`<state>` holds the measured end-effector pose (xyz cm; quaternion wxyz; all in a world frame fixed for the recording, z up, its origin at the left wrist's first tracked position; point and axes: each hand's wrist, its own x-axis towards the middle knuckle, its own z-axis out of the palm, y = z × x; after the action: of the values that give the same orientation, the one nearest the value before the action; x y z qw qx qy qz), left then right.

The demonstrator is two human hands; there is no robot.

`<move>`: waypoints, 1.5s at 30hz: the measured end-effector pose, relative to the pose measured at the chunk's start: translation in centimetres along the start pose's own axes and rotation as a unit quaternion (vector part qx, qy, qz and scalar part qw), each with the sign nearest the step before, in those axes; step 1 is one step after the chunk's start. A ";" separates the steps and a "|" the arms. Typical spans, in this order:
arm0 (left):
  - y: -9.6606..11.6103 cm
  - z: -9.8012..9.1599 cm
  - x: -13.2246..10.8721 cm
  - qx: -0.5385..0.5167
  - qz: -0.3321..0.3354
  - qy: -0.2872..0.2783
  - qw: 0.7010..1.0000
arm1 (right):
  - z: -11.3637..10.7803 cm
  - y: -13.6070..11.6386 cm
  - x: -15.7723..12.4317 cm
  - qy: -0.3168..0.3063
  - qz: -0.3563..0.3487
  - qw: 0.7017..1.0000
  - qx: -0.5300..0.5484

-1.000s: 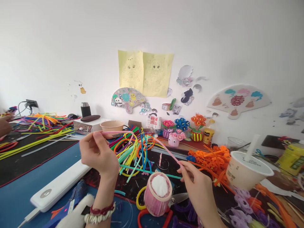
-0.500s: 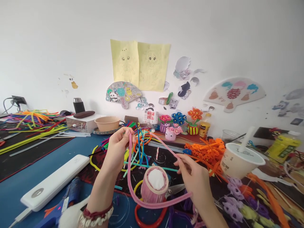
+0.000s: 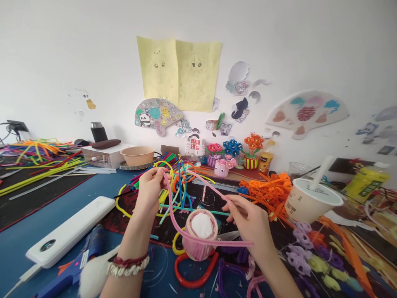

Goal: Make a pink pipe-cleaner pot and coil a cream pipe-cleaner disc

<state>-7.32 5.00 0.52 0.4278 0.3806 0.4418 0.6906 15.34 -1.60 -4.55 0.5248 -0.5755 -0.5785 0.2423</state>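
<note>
Left hand pinched curved pink stem, right hand pinched pink strand; open room lay between; stem crossed before near rim of cup.

Pink pipe cleaner, fuzzy and uniform in colour: upper end pinched in the left hand, length hanging in a smooth, unkinked curve, then running nearly level to a loose tip before the right wrist. Second pink length: near end pinched in the right hand, fairly straight, slanting up and away leftward. Any join between them: cannot be determined.
</note>
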 end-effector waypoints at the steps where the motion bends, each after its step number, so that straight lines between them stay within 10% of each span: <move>1: 0.0 0.0 0.0 -0.008 0.000 0.010 1.000 | 0.0 0.0 0.0 -0.002 -0.002 1.000 0.001; 21: 0.5 0.5 -0.1 -0.095 0.008 0.139 0.986 | -0.2 -0.9 -0.5 -0.034 -0.066 0.997 -0.012; 45: 0.3 0.5 -0.1 -0.076 -0.048 -0.004 0.996 | -0.7 -0.1 -0.1 0.041 -0.052 0.996 -0.063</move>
<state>-6.93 4.96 0.89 0.4897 0.3277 0.4039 0.6997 15.92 -1.92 -4.26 0.5228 -0.5859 -0.5999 0.1532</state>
